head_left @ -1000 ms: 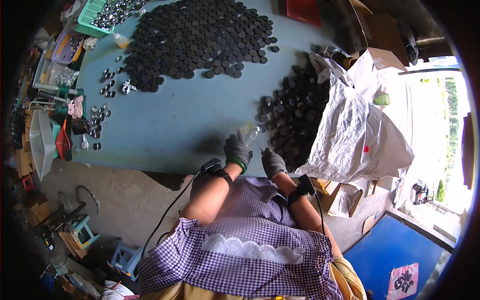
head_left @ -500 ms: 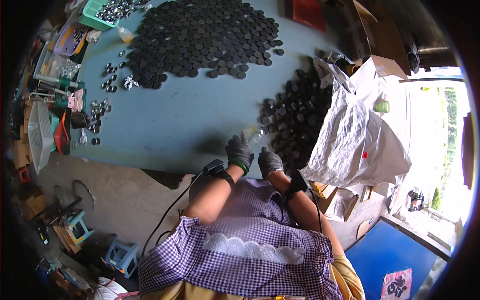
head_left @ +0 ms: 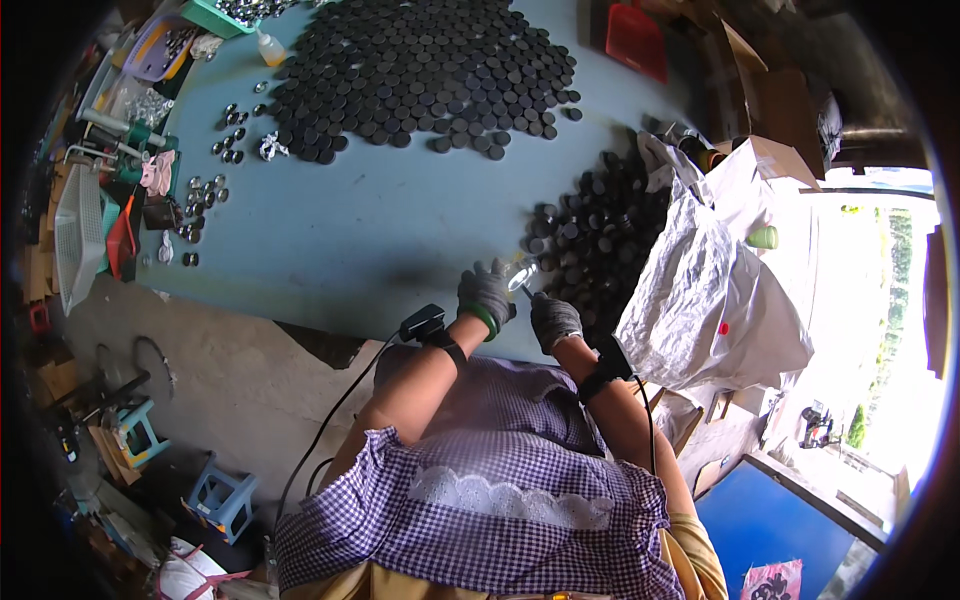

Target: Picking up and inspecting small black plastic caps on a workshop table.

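In the head view my gloved left hand (head_left: pixel 484 293) is just above the table's near edge, with its fingers partly bent. A small dark shape shows by its thumb side; I cannot tell whether it is held. My gloved right hand (head_left: pixel 554 321) is closed, its fingertips at a shiny, clear or silvery small piece (head_left: pixel 521 277) that catches the light between the hands. Its exact kind is too small to tell. Just beyond and right of my right hand lies a loose heap of black round discs (head_left: pixel 590 225).
Many black discs (head_left: pixel 420 75) lie flat across the far side of the blue-grey table (head_left: pixel 340 230). Small shiny round pieces (head_left: pixel 205 195), a squeeze bottle (head_left: pixel 271 50) and a green basket (head_left: pixel 215 17) are at left. A white sack (head_left: pixel 690 290) borders the heap; a red tray (head_left: pixel 636 42) lies far right.
My right hand has risen slightly to the right. The shiny piece between the hands now catches bright light. My left hand has shifted a little to the right; the whole view has tilted slightly.
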The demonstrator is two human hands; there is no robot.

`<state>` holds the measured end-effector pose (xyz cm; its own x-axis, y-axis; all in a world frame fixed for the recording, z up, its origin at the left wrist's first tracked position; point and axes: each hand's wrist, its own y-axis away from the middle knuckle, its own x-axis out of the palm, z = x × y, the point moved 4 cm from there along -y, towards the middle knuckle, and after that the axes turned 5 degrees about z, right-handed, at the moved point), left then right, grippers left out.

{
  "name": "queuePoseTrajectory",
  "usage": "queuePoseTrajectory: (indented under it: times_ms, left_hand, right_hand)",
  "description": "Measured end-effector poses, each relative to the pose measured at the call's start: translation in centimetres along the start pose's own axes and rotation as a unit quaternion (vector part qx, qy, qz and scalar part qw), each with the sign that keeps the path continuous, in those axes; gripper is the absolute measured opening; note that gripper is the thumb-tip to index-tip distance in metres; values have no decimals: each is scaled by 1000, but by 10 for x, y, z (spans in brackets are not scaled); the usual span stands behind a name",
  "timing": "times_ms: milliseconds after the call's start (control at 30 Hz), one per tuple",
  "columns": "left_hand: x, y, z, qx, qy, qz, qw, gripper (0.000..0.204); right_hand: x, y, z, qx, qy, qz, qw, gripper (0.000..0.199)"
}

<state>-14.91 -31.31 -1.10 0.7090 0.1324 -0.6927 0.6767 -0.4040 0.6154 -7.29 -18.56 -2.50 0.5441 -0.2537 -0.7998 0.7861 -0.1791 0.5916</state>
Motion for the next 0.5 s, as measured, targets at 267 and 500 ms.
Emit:
queuePoseTrajectory:
  times_ms: [267,500]
  left_hand:
    - [23,-3,6,-21,-20,-9,1000,86]
    - [35,-16,8,-51,-8,-64,997,82]
  right_hand:
    - [-9,4,22,-15,51,30,998,17]
    - [-14,7,30,-45,86,5,995,15]
